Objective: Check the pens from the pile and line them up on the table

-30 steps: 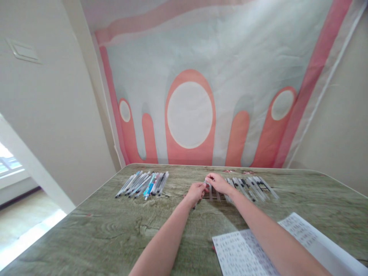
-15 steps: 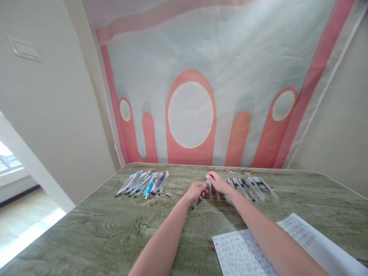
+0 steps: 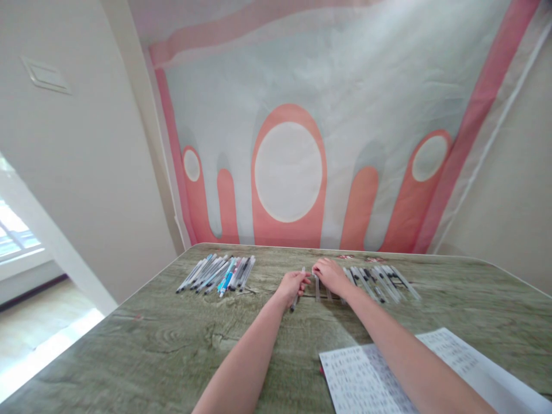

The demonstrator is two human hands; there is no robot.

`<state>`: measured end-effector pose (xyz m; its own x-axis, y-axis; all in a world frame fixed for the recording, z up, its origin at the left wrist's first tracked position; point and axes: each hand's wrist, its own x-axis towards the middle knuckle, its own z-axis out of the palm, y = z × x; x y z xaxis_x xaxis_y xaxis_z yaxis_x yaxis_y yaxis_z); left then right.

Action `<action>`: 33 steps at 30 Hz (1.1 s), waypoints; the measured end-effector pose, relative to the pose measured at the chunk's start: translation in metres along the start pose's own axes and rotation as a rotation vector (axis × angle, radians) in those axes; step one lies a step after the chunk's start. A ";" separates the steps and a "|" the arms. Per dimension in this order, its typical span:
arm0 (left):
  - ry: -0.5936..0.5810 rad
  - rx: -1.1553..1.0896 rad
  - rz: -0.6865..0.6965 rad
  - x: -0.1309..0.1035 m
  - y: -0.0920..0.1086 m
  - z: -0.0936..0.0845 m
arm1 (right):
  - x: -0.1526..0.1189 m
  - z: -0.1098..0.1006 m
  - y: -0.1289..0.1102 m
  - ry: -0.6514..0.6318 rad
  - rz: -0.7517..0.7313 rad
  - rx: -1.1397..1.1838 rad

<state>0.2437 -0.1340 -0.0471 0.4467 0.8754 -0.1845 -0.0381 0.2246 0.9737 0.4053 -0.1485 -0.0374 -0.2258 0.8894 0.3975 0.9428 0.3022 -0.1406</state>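
Observation:
My left hand, fingers closed, grips a clear-barrelled pen whose dark end points down toward me. To its right, my right hand is closed, with its fingertips at the far end of another clear pen lying on the table. Part of the pen row is hidden beneath that hand. Several more clear and black pens lie side by side to the right. Further left is a separate group of pens, with a bright blue pen among them.
The wood-grain table meets a hanging cloth with pink shapes at its back edge. An open notebook with handwriting lies at the front right, partly under my right forearm. A wall with a switch plate stands at left.
My left hand has drawn slightly apart from my right hand, still with its pen. My right hand stays at the left end of the pen row. The view has shifted a little.

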 end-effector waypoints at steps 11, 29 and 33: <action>0.029 -0.003 0.001 0.000 0.001 0.001 | -0.001 0.000 -0.003 0.009 -0.066 -0.064; 0.203 -0.866 0.231 0.008 0.016 -0.020 | 0.001 -0.011 -0.024 -0.073 -0.059 0.430; 0.277 -0.965 0.270 0.010 0.015 -0.026 | 0.000 -0.006 -0.032 -0.300 -0.052 0.610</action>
<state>0.2243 -0.1107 -0.0375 0.1005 0.9877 -0.1196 -0.8599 0.1467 0.4889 0.3762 -0.1603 -0.0269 -0.4083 0.8985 0.1609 0.6421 0.4080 -0.6490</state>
